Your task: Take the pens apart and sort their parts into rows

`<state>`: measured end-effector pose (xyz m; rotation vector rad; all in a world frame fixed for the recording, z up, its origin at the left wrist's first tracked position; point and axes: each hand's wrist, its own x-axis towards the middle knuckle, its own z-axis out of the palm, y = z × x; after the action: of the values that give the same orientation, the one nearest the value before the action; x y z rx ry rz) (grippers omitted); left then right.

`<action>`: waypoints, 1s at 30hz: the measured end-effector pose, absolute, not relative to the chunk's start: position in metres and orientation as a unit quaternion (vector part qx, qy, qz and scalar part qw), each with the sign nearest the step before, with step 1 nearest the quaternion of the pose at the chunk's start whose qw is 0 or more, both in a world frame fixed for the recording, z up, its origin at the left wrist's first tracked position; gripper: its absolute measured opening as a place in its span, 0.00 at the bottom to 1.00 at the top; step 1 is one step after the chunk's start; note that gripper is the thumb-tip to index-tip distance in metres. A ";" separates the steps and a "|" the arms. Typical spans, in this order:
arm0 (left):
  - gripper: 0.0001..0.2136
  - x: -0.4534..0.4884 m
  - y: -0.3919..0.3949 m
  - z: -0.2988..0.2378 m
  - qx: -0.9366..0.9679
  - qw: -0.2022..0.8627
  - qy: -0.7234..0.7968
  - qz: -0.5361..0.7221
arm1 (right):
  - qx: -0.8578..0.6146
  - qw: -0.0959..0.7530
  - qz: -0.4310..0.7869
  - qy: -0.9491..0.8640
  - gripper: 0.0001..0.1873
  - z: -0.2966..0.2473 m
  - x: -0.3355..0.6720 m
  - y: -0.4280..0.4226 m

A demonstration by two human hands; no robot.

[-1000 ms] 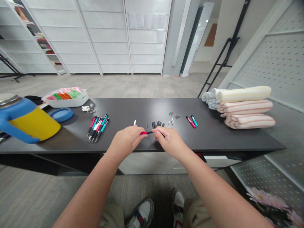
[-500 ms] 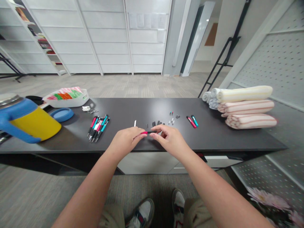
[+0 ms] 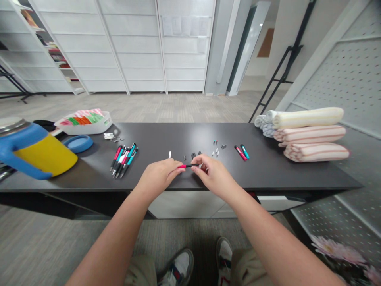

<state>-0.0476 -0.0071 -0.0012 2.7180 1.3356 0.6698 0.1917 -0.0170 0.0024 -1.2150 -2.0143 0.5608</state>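
Gray carpet and white perforated panels stretched behind a long dark counter (image 3: 238, 137). Red-and-black pen (image 3: 188, 165) held level over the counter, between both hands, its red end pinched by the left grip (image 3: 157, 176), narrow and closed on the barrel. Black tip caught by the right grip (image 3: 212, 176), equally narrow, thumb and forefinger meeting at the end. Just beyond the pen, small black pen parts (image 3: 194, 155) lying in a loose cluster. Farther left, a bundle of assembled pens (image 3: 123, 161), a blue-and-yellow tumbler (image 3: 47, 157), a round blue lid (image 3: 77, 143) and a white tray (image 3: 83, 122) of colored items. Farther right, two pens (image 3: 241, 152) and folded striped towels (image 3: 309, 135).
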 end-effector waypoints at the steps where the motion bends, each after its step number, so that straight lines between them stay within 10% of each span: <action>1: 0.16 -0.048 -0.007 -0.001 0.876 0.019 0.430 0.217 | -0.475 0.359 0.217 -0.774 0.10 0.002 0.192 -0.017; 30: 0.15 -0.047 -0.006 0.000 0.880 0.019 0.419 0.225 | -0.473 0.340 0.187 -0.791 0.10 -0.001 0.188 -0.017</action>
<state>-0.0470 -0.0065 -0.0004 2.7303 1.2992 0.6975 0.1880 -0.0167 -0.0012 -1.2316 -2.0574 0.4874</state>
